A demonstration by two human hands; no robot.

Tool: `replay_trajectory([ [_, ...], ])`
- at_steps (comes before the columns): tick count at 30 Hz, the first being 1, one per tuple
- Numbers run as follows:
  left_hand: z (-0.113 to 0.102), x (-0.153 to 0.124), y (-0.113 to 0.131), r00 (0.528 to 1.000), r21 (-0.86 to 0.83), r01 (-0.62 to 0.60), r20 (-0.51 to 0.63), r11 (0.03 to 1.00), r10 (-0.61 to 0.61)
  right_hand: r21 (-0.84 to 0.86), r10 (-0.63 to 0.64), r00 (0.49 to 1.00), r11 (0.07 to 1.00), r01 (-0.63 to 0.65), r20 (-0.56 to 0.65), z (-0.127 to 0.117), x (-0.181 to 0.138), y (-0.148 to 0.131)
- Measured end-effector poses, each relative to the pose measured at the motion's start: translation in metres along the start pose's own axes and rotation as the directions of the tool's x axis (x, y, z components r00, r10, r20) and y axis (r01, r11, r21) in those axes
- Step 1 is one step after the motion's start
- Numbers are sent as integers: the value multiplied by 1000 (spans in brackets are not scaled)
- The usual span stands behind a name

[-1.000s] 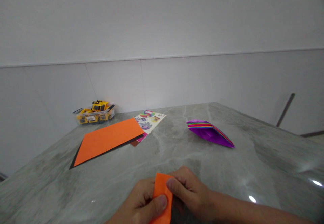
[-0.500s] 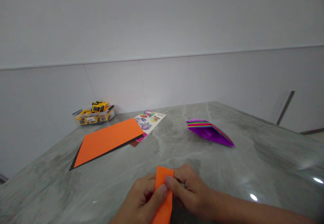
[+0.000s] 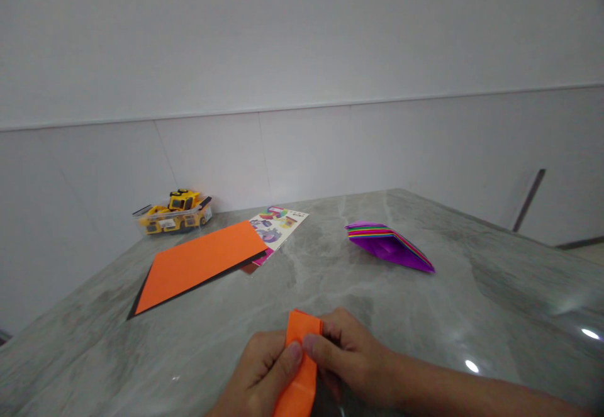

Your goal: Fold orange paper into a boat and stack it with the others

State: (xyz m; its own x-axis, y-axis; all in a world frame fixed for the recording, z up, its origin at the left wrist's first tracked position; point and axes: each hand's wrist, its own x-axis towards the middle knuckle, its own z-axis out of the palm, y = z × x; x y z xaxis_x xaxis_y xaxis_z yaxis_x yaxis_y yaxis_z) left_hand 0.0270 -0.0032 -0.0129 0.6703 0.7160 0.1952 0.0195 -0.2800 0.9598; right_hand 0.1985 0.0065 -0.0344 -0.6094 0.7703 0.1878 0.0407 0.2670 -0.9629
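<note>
A narrow folded strip of orange paper is held upright near the table's front, its lower end cut off by the bottom of the view. My left hand grips its left edge, thumb flat on the front face and fingers behind. From the right, my right hand pinches the same strip, thumb on the front near the upper part. Both thumb tips lie close together on the paper. The fingers behind the strip are mostly hidden.
Orange and black paper sheets lie at the left, partly over a printed picture sheet. Behind them stands a clear tub with yellow toy vehicles. A purple folded paper boat with rainbow edges sits right of centre on the grey table.
My thumbs have shifted slightly left on the orange strip, with the left thumb a little higher. The strip's top has tilted, showing layered edges. The view has moved slightly.
</note>
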Motion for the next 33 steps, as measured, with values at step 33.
replay_trajectory([
  [33,7,3,5,999,-64,-6,-42,998,3,4,92,995,996,-92,32,4,0,3],
])
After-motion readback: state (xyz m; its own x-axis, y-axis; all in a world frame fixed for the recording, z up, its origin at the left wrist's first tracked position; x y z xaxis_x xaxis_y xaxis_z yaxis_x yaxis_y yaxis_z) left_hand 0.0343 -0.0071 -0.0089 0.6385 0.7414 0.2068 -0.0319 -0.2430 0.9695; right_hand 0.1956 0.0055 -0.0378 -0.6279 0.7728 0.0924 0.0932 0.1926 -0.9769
